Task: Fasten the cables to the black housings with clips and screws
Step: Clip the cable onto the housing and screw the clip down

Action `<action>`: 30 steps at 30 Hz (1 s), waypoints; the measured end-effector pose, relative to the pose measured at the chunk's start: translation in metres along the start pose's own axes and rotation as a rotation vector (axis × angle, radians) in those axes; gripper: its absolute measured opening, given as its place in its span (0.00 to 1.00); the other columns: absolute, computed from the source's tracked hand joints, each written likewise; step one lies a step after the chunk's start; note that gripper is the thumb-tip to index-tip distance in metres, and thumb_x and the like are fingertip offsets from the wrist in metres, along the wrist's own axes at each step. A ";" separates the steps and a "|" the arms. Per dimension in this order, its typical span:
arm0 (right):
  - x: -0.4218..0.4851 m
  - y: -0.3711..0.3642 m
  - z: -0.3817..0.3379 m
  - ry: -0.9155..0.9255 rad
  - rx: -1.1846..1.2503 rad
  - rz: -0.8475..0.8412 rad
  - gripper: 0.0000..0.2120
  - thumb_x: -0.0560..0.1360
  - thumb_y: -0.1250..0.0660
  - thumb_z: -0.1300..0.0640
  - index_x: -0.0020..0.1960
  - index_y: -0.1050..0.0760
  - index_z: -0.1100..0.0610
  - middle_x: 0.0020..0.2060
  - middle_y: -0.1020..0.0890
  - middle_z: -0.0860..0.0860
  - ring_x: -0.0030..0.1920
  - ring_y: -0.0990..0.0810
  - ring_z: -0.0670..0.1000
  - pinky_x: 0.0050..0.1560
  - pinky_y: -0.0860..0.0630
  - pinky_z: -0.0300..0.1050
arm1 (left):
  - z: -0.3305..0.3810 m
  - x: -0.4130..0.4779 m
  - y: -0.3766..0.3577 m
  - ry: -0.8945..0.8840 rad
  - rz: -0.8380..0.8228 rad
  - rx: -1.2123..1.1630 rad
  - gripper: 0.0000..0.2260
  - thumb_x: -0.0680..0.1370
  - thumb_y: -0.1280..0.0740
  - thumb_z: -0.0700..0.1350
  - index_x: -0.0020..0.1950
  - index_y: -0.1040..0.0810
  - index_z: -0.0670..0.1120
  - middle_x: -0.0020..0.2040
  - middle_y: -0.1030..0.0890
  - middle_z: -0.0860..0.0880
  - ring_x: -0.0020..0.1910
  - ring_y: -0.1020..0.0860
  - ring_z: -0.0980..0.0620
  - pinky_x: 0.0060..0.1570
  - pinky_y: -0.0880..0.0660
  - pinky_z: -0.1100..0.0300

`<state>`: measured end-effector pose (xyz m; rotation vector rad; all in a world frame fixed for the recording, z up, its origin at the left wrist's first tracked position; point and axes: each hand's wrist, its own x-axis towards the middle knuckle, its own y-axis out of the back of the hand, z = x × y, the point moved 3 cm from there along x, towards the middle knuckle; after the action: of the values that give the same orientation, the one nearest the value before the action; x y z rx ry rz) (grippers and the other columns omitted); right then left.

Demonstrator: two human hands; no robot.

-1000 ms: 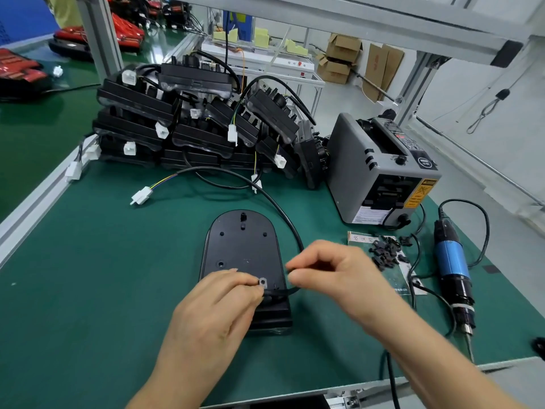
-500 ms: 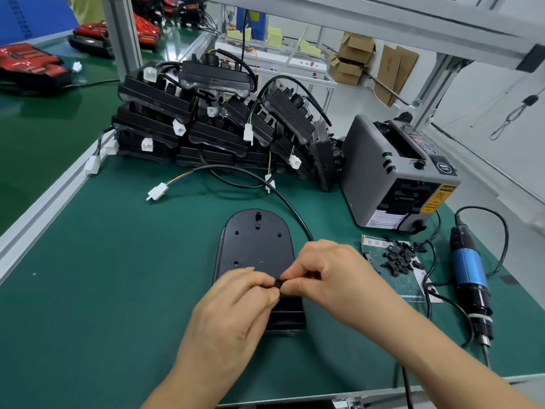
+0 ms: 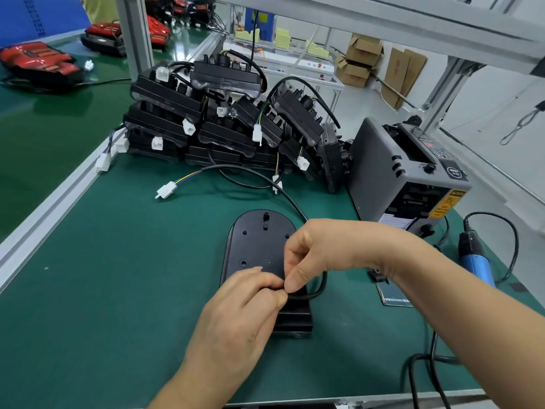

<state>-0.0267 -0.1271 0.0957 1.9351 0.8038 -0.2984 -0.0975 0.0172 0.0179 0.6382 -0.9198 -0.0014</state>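
Green counter (image 3: 118, 290), left hand (image 3: 236, 314) and right hand (image 3: 324, 249) curled fingertip to fingertip, both pinching the black cable (image 3: 324, 283) over a black housing (image 3: 253, 240), stacked housings (image 3: 177, 113) behind.

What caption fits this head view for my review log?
Left hand and right hand pinch the cable on a black housing; the electric screwdriver lies untouched on the green mat.

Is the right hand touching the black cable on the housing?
Touching. In the head view the black cable loops over the housing and disappears under the thumb of the right hand.
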 end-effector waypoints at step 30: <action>-0.015 -0.025 0.020 0.087 0.375 0.094 0.08 0.70 0.27 0.58 0.35 0.22 0.49 0.29 0.23 0.41 0.32 0.28 0.40 0.36 0.32 0.29 | -0.013 0.023 0.020 0.392 -0.398 -0.183 0.10 0.69 0.33 0.55 0.45 0.20 0.53 0.44 0.23 0.60 0.52 0.28 0.60 0.53 0.33 0.66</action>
<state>-0.0520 -0.1428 0.0763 2.3434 0.7488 -0.3267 -0.0787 0.0340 0.0395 0.6135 -0.3993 -0.3034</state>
